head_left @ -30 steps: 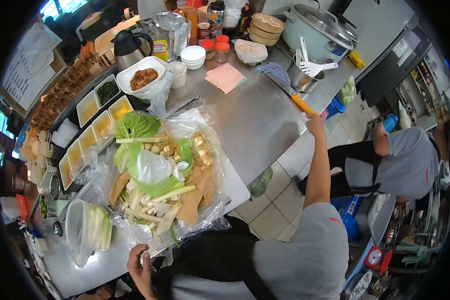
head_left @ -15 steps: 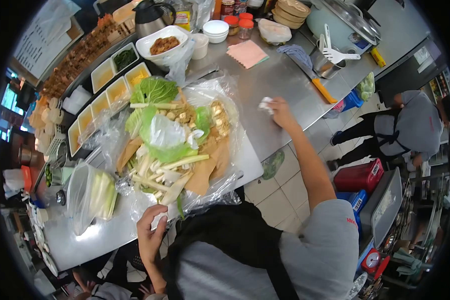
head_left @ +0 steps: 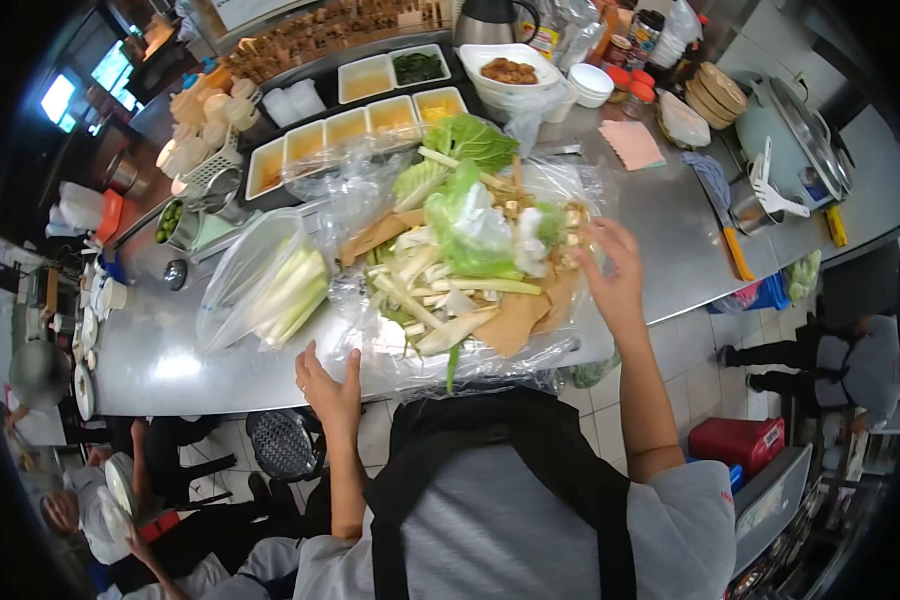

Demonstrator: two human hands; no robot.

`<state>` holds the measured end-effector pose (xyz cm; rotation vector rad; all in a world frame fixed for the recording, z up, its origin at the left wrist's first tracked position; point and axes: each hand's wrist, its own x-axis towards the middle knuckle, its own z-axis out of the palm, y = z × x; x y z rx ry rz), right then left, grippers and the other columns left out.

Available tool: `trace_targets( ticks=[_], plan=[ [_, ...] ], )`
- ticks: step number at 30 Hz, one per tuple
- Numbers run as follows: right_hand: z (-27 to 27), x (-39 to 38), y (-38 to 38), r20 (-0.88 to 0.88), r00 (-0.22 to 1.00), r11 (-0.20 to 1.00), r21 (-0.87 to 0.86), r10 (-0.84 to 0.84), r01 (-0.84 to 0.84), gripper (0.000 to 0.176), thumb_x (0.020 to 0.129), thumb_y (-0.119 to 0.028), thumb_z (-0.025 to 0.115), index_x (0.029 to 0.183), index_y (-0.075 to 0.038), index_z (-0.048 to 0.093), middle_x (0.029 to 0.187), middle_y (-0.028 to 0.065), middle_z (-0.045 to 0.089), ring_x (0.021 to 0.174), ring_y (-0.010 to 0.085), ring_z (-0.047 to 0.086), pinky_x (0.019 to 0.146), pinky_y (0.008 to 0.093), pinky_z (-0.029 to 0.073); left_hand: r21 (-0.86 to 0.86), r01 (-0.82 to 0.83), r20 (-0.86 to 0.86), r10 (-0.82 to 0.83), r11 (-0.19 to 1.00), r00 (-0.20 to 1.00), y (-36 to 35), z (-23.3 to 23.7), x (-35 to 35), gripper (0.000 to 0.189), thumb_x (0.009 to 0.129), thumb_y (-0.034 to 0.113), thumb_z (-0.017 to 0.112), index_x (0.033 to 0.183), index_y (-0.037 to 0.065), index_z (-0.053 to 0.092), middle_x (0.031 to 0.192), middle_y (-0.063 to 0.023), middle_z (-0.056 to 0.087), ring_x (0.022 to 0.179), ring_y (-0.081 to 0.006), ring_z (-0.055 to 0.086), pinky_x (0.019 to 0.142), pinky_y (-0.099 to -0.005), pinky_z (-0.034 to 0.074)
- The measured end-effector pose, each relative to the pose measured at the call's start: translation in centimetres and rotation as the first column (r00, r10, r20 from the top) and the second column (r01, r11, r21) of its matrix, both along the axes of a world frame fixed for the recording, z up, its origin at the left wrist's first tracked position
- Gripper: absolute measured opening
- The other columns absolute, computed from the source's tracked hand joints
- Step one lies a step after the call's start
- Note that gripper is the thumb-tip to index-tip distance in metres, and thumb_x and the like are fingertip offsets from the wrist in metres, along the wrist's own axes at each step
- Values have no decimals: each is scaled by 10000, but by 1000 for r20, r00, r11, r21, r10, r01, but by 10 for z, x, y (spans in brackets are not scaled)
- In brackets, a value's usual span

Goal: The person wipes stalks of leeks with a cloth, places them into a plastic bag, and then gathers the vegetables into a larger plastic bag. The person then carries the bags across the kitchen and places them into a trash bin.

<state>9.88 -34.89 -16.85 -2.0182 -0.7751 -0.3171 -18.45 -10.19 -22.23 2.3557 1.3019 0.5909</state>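
Observation:
My left hand, fingers apart and holding nothing, is at the counter's front edge, left of a heap of vegetable scraps. My right hand is spread open at the heap's right side. A blurred white crumpled tissue lies on the pile left of its fingers. The heap holds pale stalks, green leaves, brown paper and a green-and-white crumpled plastic bag. Clear plastic sheeting spreads beneath it on the counter.
Left of the heap lies a clear bag of pale green stalks. White food tubs line the back, beside a bowl of brown food. To the right are a pink cloth and an orange-handled knife. Other people are behind and right.
My right hand has come back from the counter at right to the heap and opened, letting go of the white tissue. My left hand has opened. The view has turned.

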Motion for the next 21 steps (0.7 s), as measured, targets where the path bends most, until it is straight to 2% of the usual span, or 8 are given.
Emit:
trace_targets(
  ticks=[2,4,5,6,8,10,14,21],
  plan=[
    [-27,6,0,227,967,990,-57,-115,132,285,751,-159,659,990,-14,603,991,155,555,826,185,557,709,245,443,52,-73,22,72,996,997,8,-6,-5,657,722,341,671,1191,-39,412,1145,-267,434,1026,-372,452,875,-377,367],
    [-87,9,-26,287,849,820,-253,-444,514,301,781,-203,640,962,31,581,843,137,590,726,170,573,656,242,456,-458,-61,77,108,887,991,20,-22,-18,600,712,353,684,1112,-50,492,994,-217,545,884,-301,530,791,-357,412],
    [-75,-2,-28,-218,898,898,-319,-381,304,290,792,-204,631,951,33,578,762,100,584,664,153,569,618,234,457,-492,120,74,-96,862,993,37,-48,-27,421,748,288,668,966,-58,569,832,-144,596,761,-205,554,709,-306,433],
    [-60,-11,-29,-670,698,958,-275,-254,85,281,802,-205,621,940,35,575,682,63,579,602,136,565,581,226,458,-490,94,68,-70,867,995,35,-35,-24,421,748,288,668,966,-58,569,832,-144,596,761,-205,554,709,-306,433],
    [-62,-12,-34,-751,642,986,-73,-154,151,231,802,-220,619,864,-2,573,650,36,566,556,111,536,546,207,439,-734,391,477,11,555,879,22,-1,-3,248,791,186,630,848,-52,592,802,-100,598,745,-144,548,684,-264,427],
    [-53,-11,-32,-806,589,963,119,-48,241,200,802,-234,617,788,-40,571,618,9,552,510,85,507,512,189,419,-525,600,706,-84,604,703,10,33,25,140,801,106,608,828,-30,590,806,-82,598,716,-112,528,651,-233,414],
    [-6,-14,-10,-769,613,923,348,183,162,108,828,-159,588,813,-54,568,649,13,559,518,77,497,508,199,414,-84,791,632,-581,606,513,-13,49,106,156,833,135,572,905,-1,596,919,-103,574,867,-193,535,783,-280,414],
    [9,1,90,-705,525,831,556,477,-9,200,859,-123,530,987,30,546,865,73,584,767,142,575,693,250,471,-403,892,506,-763,204,403,-27,1,148,693,829,424,509,1328,20,250,1328,-206,326,1290,-254,226,1039,-390,201]
  ],
)
